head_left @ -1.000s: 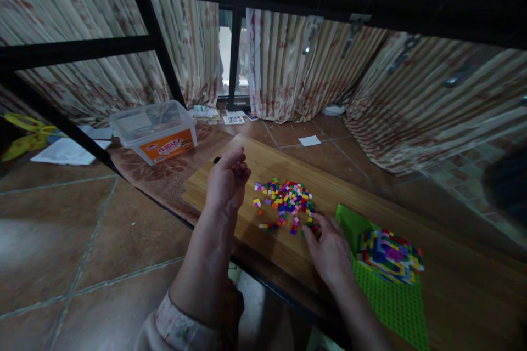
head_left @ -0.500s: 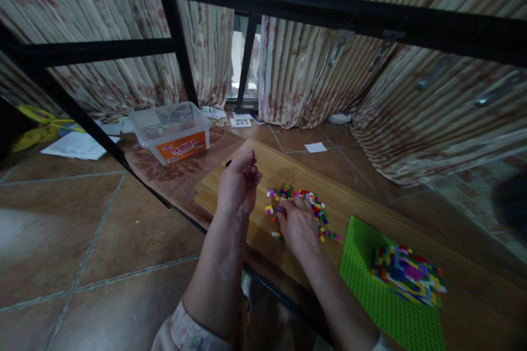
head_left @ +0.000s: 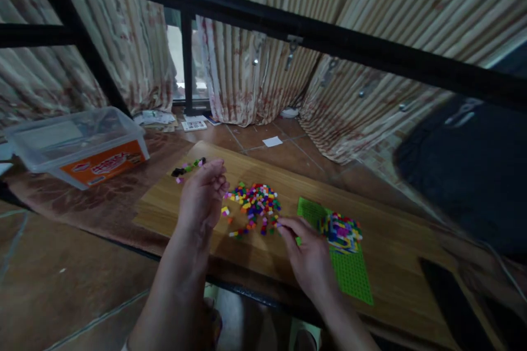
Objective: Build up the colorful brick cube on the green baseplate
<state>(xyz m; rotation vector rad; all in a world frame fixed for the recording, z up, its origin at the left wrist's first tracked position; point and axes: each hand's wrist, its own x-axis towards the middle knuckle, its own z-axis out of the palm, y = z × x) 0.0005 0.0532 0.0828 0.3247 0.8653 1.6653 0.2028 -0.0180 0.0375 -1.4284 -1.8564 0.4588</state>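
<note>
My right hand (head_left: 307, 244) is closed in a pinch at the right side of a loose pile of small coloured toy bricks (head_left: 259, 200). A small purple brick (head_left: 279, 225) shows at its thumb and fingertip. My left hand (head_left: 203, 192) is raised above the board, left of the pile, with its fingers curled in; whatever they hold, if anything, is hidden. To the right lies a green studded baseplate (head_left: 352, 279), partly behind my right hand. A patch of multicoloured bricks (head_left: 341, 233) is built on its far part.
Everything rests on a wooden board (head_left: 395, 252). Black and green bricks (head_left: 187, 167) lie at its far left, and a dark flat object (head_left: 453, 296) at the right. A clear plastic box (head_left: 102, 162) stands on the brown cloth (head_left: 160, 153). A black bar (head_left: 247, 5) crosses above.
My right hand has moved out of the brick pile toward the baseplate, with a purple brick at its fingertips. My left hand stays curled. The view has swung to the right.
</note>
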